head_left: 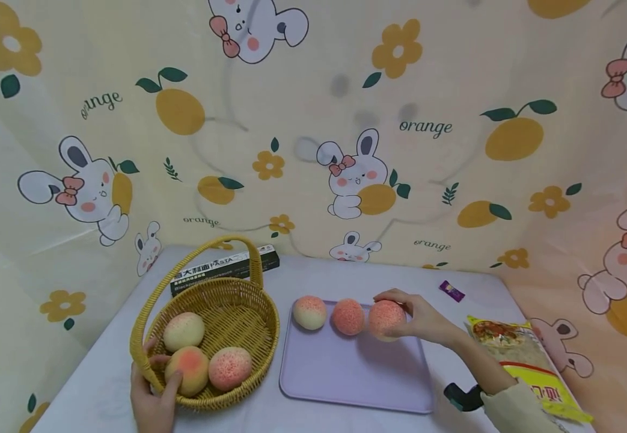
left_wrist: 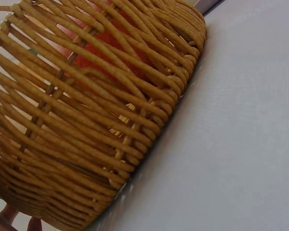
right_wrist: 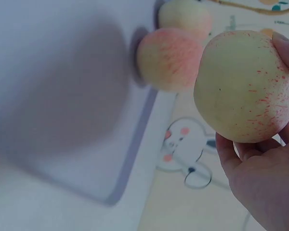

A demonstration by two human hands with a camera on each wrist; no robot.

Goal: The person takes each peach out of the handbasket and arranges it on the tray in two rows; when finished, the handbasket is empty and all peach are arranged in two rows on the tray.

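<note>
My right hand [head_left: 418, 319] holds a pink-speckled peach [head_left: 386, 320] between thumb and fingers above the right back part of the lilac tray [head_left: 356, 379]. The right wrist view shows this peach [right_wrist: 245, 86] held clear of the tray surface, its pale side facing the camera. Two more peaches, one pale [head_left: 309, 313] and one pinker [head_left: 348, 317], sit along the tray's back edge. At the near left side of the wicker basket [head_left: 243, 307], my left hand [head_left: 153, 391] grips the rim, its thumb by an orange-blushed peach [head_left: 187, 368]. Beside that lie a pale peach [head_left: 184, 332] and a speckled peach [head_left: 230, 368].
Behind the basket lies a black pasta box [head_left: 226, 267]. A small purple packet [head_left: 451, 291] lies at the back right, and a yellow food bag [head_left: 529, 367] along the right edge. The basket's tall handle [head_left: 183, 264] arches above it. Printed cloth hangs behind the table.
</note>
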